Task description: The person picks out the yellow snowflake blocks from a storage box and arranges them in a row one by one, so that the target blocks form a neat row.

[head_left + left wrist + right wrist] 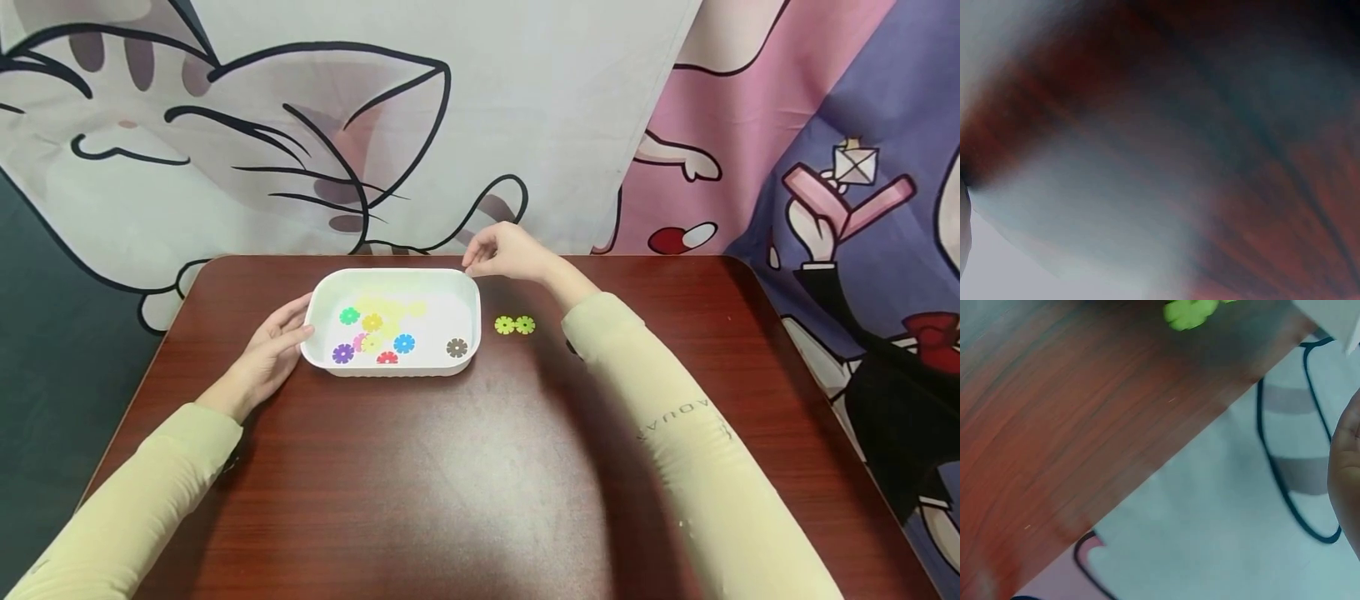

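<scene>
A white rectangular tray (397,372) sits on the table, holding several slotted plastic snowflake discs, among them a blue disc (404,343), a purple disc (343,353) and a brown disc (457,347). My left hand (273,354) grips the tray's left end, thumb over the rim and fingers along the outer wall. At the back right corner, my right hand (510,252) pinches the rim with curled fingers. Two yellow-green discs (505,325), linked side by side, lie just right of the tray. The left wrist view is mostly blurred.
The brown wooden table (480,467) ends at a cartoon-print cloth (570,125) behind it. A small dark thing (572,347) is partly hidden by the right sleeve (652,408).
</scene>
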The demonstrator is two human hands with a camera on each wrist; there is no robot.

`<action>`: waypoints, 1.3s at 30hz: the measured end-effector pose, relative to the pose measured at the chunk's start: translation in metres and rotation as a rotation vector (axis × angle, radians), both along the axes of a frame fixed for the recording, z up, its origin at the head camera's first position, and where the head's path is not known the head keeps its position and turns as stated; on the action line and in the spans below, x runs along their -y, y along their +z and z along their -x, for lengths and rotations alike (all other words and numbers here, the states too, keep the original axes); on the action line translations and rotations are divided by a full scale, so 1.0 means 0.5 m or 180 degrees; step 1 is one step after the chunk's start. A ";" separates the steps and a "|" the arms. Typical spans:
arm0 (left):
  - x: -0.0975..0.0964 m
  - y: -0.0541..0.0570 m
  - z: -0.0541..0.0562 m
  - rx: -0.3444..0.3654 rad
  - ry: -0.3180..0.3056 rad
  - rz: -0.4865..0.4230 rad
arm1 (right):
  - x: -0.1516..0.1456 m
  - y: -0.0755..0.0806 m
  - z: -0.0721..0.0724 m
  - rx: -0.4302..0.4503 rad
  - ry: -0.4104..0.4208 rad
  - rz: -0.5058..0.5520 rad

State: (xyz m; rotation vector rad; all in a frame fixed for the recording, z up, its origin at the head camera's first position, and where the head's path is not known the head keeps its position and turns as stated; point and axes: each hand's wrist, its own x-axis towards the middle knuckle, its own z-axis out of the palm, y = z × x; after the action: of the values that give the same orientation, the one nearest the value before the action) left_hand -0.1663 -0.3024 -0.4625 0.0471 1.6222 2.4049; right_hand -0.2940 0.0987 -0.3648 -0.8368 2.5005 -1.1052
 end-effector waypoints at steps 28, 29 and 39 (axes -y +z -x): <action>0.001 0.000 0.004 0.0045 0.0023 0.0182 | 0.247 -0.075 -0.065 0.0191 0.0581 0.0137; 0.001 0.000 0.004 0.0035 0.0023 0.0162 | 0.252 -0.078 -0.068 0.0189 0.0597 0.0134; 0.003 -0.004 0.002 0.0019 0.0050 0.0116 | 0.281 -0.108 -0.084 0.0236 0.0715 0.0125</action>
State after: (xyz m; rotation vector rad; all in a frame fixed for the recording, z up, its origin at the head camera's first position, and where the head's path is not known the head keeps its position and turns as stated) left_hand -0.1674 -0.3040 -0.4644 0.0209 1.6691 2.3839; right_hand -0.2519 -0.0416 -0.4188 -1.0385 2.2659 -1.0901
